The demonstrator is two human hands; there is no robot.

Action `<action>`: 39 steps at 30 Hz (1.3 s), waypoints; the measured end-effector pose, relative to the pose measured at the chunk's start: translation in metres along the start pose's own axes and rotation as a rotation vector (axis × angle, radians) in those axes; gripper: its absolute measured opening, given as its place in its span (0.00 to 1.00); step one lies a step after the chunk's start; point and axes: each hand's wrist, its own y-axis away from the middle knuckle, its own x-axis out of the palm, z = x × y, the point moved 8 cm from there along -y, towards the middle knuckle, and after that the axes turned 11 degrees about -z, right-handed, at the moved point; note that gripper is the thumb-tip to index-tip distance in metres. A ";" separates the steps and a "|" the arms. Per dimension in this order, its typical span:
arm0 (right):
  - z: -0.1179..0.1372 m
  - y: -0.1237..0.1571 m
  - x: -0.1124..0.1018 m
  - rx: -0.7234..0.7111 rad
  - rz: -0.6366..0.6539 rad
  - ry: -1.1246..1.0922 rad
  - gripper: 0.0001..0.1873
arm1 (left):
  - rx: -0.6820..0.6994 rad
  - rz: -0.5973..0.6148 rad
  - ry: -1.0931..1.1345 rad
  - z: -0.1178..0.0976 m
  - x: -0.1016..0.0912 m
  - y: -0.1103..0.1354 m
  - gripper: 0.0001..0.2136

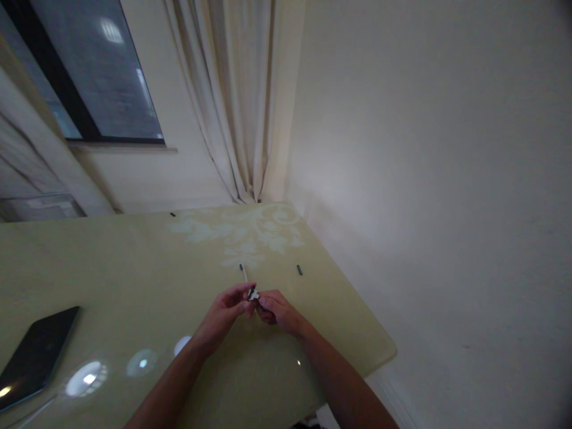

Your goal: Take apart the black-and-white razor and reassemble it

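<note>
Near the middle of the table, my left hand (226, 313) pinches a small black-and-white piece (253, 294) between thumb and fingers. It is too small to tell its kind. My right hand (281, 310) meets it from the right, fingers closed around something dark that mostly hides in the grip. Both hands touch or nearly touch at the piece. Just beyond the left fingertips, a thin white stick-like thing with a dark tip (243, 274) points away; whether it is held or lies on the table, I cannot tell.
A small dark bar (300, 270) lies right of the hands on the pale yellow table (348, 322). Another tiny dark piece (172, 214) is at the far edge. A black tablet (42, 351) lies at left, with a white cable (38, 412) below. A wall (424, 179) borders the right side.
</note>
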 end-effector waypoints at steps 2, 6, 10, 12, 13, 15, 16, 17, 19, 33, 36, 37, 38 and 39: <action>0.000 0.000 0.001 0.012 0.012 -0.007 0.26 | 0.005 0.002 0.000 -0.001 0.000 0.000 0.22; -0.003 0.001 0.003 0.033 0.020 -0.026 0.26 | 0.008 -0.038 -0.052 0.000 -0.005 -0.001 0.22; -0.008 0.002 0.002 0.074 0.010 -0.022 0.26 | -0.013 -0.086 -0.095 0.000 -0.010 -0.002 0.24; -0.011 0.002 0.002 0.089 0.008 -0.023 0.26 | -0.020 -0.080 -0.097 -0.001 -0.009 -0.001 0.25; -0.012 0.002 0.002 0.092 0.013 -0.022 0.26 | -0.020 -0.075 -0.101 -0.002 -0.009 -0.001 0.25; -0.012 0.003 0.002 0.086 0.024 -0.011 0.26 | -0.016 -0.072 -0.115 -0.003 -0.008 0.000 0.24; -0.012 0.003 0.003 0.083 0.029 0.000 0.26 | -0.014 -0.074 -0.122 -0.004 -0.008 0.000 0.24; -0.012 0.003 0.003 0.083 0.032 0.018 0.26 | -0.014 -0.077 -0.128 -0.004 -0.009 0.000 0.24; -0.011 0.004 0.002 0.074 0.025 0.070 0.27 | -0.014 -0.084 -0.134 -0.005 -0.009 0.000 0.23; -0.020 -0.006 -0.006 -0.117 -0.068 0.589 0.19 | -0.051 -0.080 -0.180 -0.008 -0.001 0.005 0.20; -0.023 -0.007 -0.008 -0.107 -0.097 0.632 0.21 | -0.034 -0.076 -0.198 -0.009 0.000 0.005 0.20; -0.024 -0.006 -0.008 -0.101 -0.102 0.633 0.21 | -0.031 -0.074 -0.201 -0.009 0.000 0.005 0.20; -0.024 -0.006 -0.009 -0.097 -0.105 0.627 0.21 | -0.031 -0.074 -0.200 -0.008 0.001 0.005 0.20; -0.024 -0.006 -0.009 -0.097 -0.107 0.616 0.21 | -0.036 -0.075 -0.197 -0.008 0.001 0.005 0.20</action>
